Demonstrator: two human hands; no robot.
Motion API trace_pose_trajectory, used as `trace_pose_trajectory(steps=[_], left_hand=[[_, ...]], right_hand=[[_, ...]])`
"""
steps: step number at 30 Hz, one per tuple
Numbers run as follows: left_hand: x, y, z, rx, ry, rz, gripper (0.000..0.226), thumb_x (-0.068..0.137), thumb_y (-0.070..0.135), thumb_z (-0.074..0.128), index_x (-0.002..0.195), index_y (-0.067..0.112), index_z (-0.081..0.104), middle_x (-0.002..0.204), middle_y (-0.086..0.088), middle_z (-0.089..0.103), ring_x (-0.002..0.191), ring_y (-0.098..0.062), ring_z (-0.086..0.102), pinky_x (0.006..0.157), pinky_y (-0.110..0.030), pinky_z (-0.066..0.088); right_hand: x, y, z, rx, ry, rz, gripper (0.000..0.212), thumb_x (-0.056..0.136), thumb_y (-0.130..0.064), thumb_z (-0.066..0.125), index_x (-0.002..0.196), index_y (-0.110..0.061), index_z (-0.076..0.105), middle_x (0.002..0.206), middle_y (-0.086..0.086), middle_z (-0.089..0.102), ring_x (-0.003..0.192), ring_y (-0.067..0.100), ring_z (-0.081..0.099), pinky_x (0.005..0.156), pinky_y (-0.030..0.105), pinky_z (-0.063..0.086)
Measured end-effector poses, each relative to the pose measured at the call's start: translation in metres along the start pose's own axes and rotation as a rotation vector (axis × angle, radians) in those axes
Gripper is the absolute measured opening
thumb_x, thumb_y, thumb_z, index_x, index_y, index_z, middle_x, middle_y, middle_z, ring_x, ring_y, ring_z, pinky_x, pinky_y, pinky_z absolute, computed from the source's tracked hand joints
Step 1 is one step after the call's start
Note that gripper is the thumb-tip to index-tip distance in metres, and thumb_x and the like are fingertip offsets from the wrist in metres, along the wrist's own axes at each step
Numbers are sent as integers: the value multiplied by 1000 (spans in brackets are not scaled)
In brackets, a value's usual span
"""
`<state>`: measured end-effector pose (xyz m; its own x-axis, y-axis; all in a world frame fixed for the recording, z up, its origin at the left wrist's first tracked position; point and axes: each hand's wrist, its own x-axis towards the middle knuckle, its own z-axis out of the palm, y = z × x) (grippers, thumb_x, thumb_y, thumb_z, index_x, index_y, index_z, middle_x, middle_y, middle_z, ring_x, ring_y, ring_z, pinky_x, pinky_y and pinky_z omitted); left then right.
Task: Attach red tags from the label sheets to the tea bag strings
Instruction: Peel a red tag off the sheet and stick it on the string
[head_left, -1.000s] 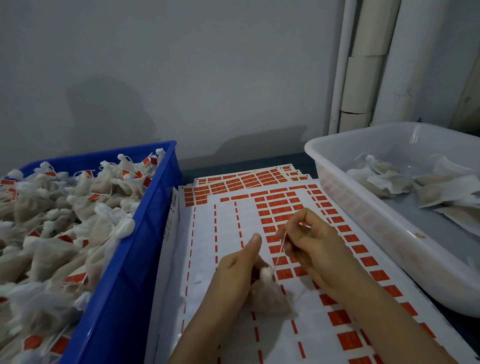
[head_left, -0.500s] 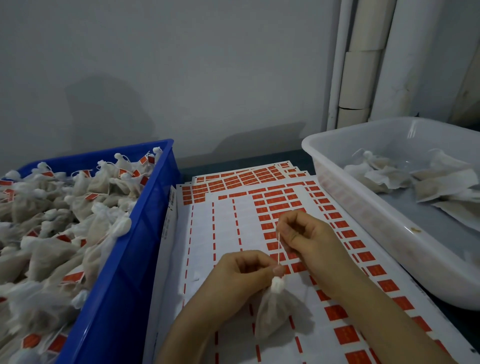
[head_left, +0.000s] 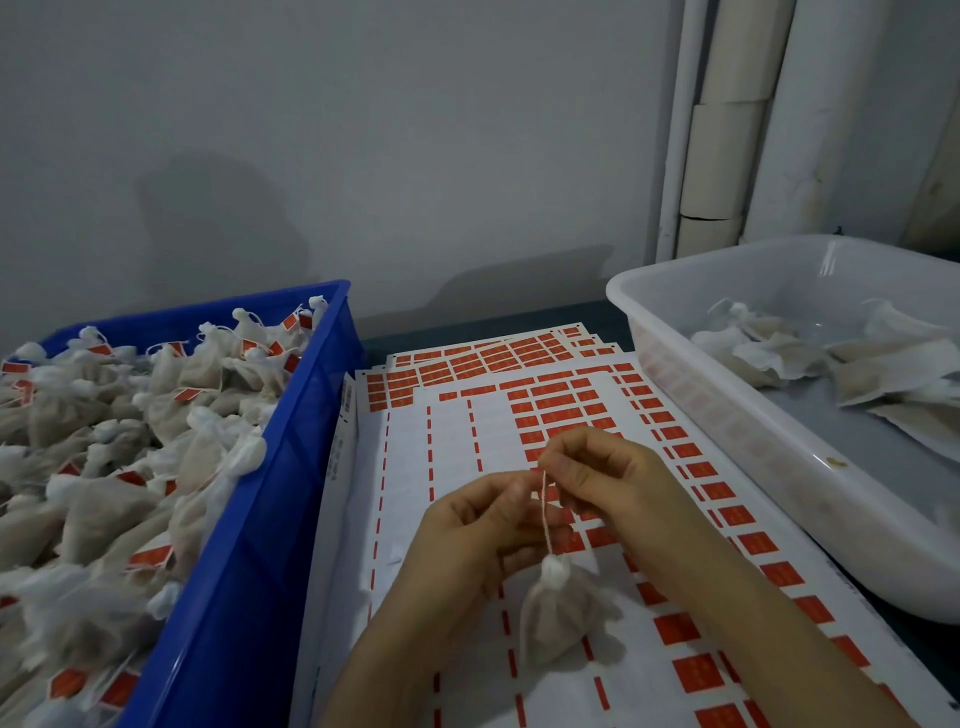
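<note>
Checking geometry: where does the tea bag (head_left: 556, 613) sit off the hands? (A)

Straight below the right hand (head_left: 613, 473). Right thumb and forefinger pinch the top end of the string (head_left: 546, 514). The bag hangs under them, over the label sheets (head_left: 457, 467). Can't tell if it touches the paper. (B)

String axis? (A)

Near vertical, taut under the bag's weight. Free end up at the right fingertips, knot end down at the bag. (B)

Left hand (head_left: 478, 530)? (A)

Just beside the string, a bit lower than the right pinch. Fingers curled, thumb tip close to the upper string. Can't tell if it grips or only touches. It's the nearer hand to mid-string. (B)

Tag on? (A)

Can't see one, fingertips hide that spot. My read: the next move needs the string end held between both sets of fingertips so a red tag folds round it. Risk: the bag swings and the string twists out. (B)

Then where? (A)

Probably the blue crate (head_left: 291, 467), out past the left hand; bags there carry tags. The white tub (head_left: 727, 415) past the right hand holds bags with no tags visible. (B)
</note>
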<state>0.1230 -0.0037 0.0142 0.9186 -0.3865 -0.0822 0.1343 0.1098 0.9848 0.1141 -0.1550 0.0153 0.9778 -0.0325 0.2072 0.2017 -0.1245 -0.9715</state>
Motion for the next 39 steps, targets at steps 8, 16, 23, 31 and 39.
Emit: trace_pose_trajectory(steps=[8, 16, 23, 31, 39], left_hand=[[-1, -1, 1, 68, 70, -18, 23, 63, 43, 65, 76, 27, 76, 68, -7, 70, 52, -17, 64, 53, -24, 54], [2, -3, -7, 32, 227, -84, 19, 77, 36, 66, 82, 19, 73, 71, -7, 71, 53, -19, 65, 50, -24, 51], [8, -10, -8, 27, 274, -233, 20, 87, 31, 63, 87, 12, 70, 70, -6, 71, 54, -16, 65, 58, -28, 52], [5, -5, -8, 17, 250, -210, 20, 89, 30, 60, 89, 12, 68, 62, 1, 69, 50, -14, 64, 53, -24, 51], [4, -1, -11, 91, 230, -172, 20, 88, 32, 61, 92, 14, 68, 71, -3, 71, 54, -19, 67, 59, -29, 55]], right_hand=[[-1, -1, 2, -100, -17, 5, 9, 86, -25, 60, 78, -29, 62, 77, -16, 66, 78, -1, 62, 62, 7, 47], [2, 13, -13, -704, 130, 142, 25, 87, -34, 58, 110, -29, 67, 109, -16, 65, 70, -9, 50, 53, -2, 32], [-8, 15, -4, -967, -94, 221, 32, 91, -38, 52, 120, -27, 60, 126, -11, 57, 105, 4, 57, 94, 14, 36], [-42, 33, 0, -912, -28, 142, 58, 85, -51, 51, 138, -37, 34, 145, -23, 29, 136, -2, 23, 110, 21, 14], [-41, 34, 2, -874, -13, 110, 46, 83, -48, 56, 127, -36, 52, 137, -23, 42, 130, -4, 31, 110, 22, 20]])
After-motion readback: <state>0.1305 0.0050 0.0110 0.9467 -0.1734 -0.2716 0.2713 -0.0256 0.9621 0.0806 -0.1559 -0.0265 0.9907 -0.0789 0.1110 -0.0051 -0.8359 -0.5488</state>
